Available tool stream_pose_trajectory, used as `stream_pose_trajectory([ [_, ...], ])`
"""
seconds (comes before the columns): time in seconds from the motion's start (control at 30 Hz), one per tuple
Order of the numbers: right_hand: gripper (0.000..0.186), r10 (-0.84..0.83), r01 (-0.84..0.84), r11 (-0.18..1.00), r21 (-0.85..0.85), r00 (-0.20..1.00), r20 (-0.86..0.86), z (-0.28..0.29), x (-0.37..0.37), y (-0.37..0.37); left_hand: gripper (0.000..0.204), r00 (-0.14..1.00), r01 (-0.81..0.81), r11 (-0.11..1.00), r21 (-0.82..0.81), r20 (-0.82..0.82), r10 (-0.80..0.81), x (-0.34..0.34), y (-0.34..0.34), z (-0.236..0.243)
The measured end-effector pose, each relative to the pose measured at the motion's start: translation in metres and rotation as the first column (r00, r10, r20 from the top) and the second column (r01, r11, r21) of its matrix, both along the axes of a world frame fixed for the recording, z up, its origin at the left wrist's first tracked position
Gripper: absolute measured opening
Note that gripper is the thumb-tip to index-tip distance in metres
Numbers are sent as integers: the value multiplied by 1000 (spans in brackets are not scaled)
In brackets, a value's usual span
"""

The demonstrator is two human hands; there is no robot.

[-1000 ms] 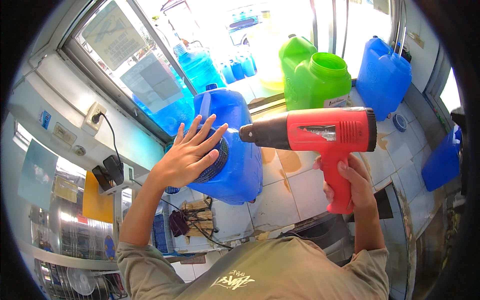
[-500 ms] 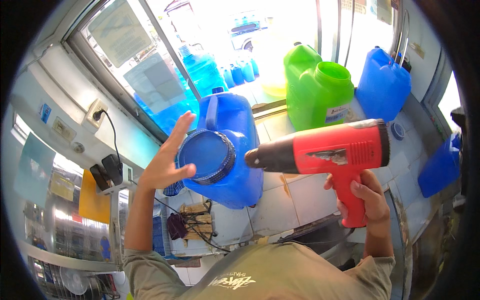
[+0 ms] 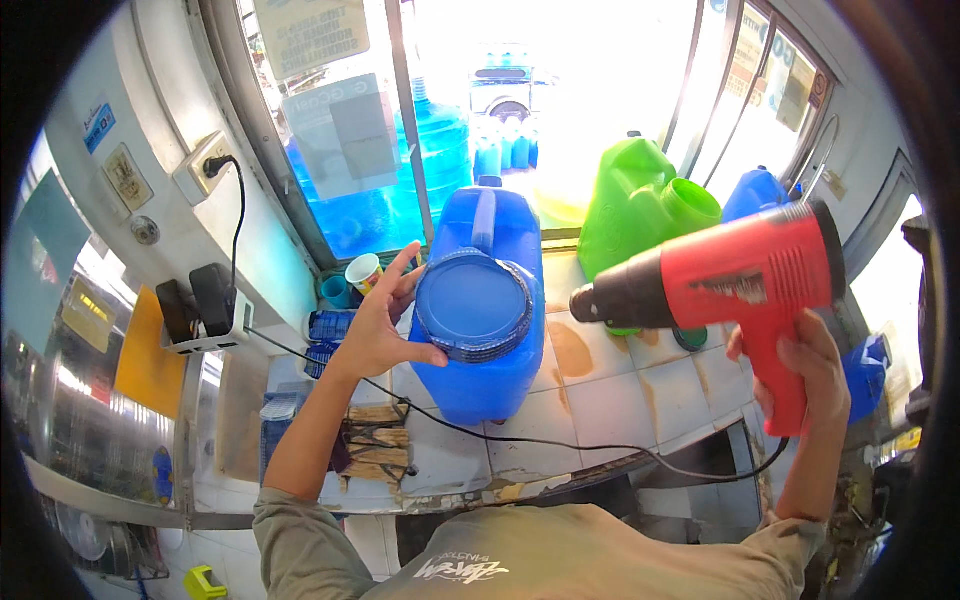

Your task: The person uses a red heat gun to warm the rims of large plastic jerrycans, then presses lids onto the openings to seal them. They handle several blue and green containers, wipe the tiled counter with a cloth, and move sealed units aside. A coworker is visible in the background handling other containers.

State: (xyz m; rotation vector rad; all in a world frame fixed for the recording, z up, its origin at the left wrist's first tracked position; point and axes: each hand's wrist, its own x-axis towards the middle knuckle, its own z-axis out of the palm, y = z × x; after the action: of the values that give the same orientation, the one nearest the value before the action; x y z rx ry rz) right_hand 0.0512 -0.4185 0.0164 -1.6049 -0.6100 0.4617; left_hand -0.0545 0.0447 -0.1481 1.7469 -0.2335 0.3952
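Observation:
My right hand [image 3: 805, 370] grips the handle of a red and black heat gun [image 3: 750, 270], its nozzle pointing left toward the blue jug [image 3: 480, 390]. The jug stands upright on the tiled counter [image 3: 530, 450], handle at the back and wide round cap [image 3: 472, 305] on top, with a dark band around the cap's rim. My left hand [image 3: 385, 325] is at the cap's left side, fingers and thumb spread around it; thumb and fingertips touch or nearly touch the rim. The gun's black cord crosses the counter in front of the jug.
A green jug [image 3: 630, 200] and blue jugs [image 3: 862, 385] stand right. Large blue bottles [image 3: 440, 150] show through the window. A white cup [image 3: 363, 272], blue bundles [image 3: 328, 325] and wood pieces [image 3: 378, 450] are left. A power strip [image 3: 210, 340] with chargers hangs on the left wall.
My left hand has left the cap's top for its left side. The heat gun has moved right, away from the jug. The view has shifted, and the jug sits more upright in it.

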Motion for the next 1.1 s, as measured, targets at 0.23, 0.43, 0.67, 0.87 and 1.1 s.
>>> stream_pose_trajectory([
  [0.23, 53, 73, -4, 927, -375, 982, 171, 69, 19, 89, 143, 997, -71, 986, 148, 49, 64, 0, 2, -5],
  [0.43, 46, 281, -125, 834, -537, 935, 219, 106, 17, 185, 142, 999, -54, 985, 161, 8, 54, -1, 1, -1],
  [0.67, 55, 436, -75, 723, -687, 820, 370, 127, -32, 220, 154, 992, -99, 987, 124, 93, 88, 3, -1, -7],
  [0.87, 56, 489, -79, 735, -674, 750, 445, 121, -88, 184, 171, 883, -290, 955, 68, 403, 240, 2, -2, -18],
  [1.1, 60, 91, 21, 914, -405, 963, 255, 82, -121, 98, 145, 907, -9, 987, -160, 414, 75, 20, 8, -4],
])
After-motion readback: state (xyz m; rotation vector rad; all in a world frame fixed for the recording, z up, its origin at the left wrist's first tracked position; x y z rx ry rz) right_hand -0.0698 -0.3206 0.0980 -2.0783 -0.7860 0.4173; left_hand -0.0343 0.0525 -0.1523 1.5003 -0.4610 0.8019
